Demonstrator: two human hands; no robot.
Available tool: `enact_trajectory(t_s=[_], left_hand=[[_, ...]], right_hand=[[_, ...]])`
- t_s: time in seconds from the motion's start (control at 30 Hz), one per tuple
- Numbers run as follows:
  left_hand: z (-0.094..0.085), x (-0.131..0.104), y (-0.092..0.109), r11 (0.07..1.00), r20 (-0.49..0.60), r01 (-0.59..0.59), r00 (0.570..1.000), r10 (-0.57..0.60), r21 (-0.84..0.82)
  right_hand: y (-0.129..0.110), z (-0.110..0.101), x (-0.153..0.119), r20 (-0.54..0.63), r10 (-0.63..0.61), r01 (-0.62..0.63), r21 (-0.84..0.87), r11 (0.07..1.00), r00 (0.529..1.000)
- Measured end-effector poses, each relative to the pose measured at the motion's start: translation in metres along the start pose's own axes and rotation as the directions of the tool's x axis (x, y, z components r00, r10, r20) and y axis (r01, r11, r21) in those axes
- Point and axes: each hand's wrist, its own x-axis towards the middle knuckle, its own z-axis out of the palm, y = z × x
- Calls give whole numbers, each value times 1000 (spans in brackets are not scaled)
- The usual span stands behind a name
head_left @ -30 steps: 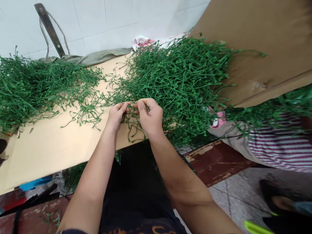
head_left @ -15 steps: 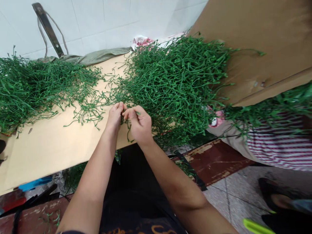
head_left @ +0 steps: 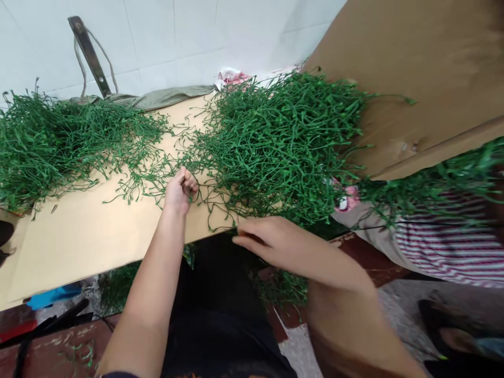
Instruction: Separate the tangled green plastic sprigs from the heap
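Observation:
My left hand (head_left: 181, 190) is closed over the pale board (head_left: 98, 231), fingers curled towards the palm. A bit of green stem shows beneath its fingers; the rest of what it holds is hidden. My right hand (head_left: 268, 237) is apart from it, low at the board's front edge, slightly blurred. Its thumb and fingers are separated, and I see nothing held between them. A large heap of thin green stems with small knobbed tips (head_left: 283, 142) lies just beyond both hands. Loose stems (head_left: 145, 181) spread across the board around my left hand.
Another heap of green stems (head_left: 51, 136) covers the board's left end. A brown cardboard sheet (head_left: 425, 68) stands at the right. Beyond it is a person in a striped garment (head_left: 444, 236). A grey cloth (head_left: 169, 97) lies along the tiled wall (head_left: 189, 37).
My hands were together over the board and are now apart. The right hand has moved right and towards my body; the left has stayed near its place with its fingers curled.

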Motion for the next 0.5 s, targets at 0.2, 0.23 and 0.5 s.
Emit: enact_trajectory(t_s=[0.2,0.23,0.5], left_hand=[[1,-10,9,998,67,8,998,-4,-57],[2,-11,10,999,65,7,998,-4,-50],[5,-20,12,998,213,53,976,-41,-47]], right_hand=[[36,-9,-26,86,140,-131,-99,986,986],[35,-12,-27,89,157,-149,-97,984,984],[8,-22,27,-317,93,-83,44,996,944]])
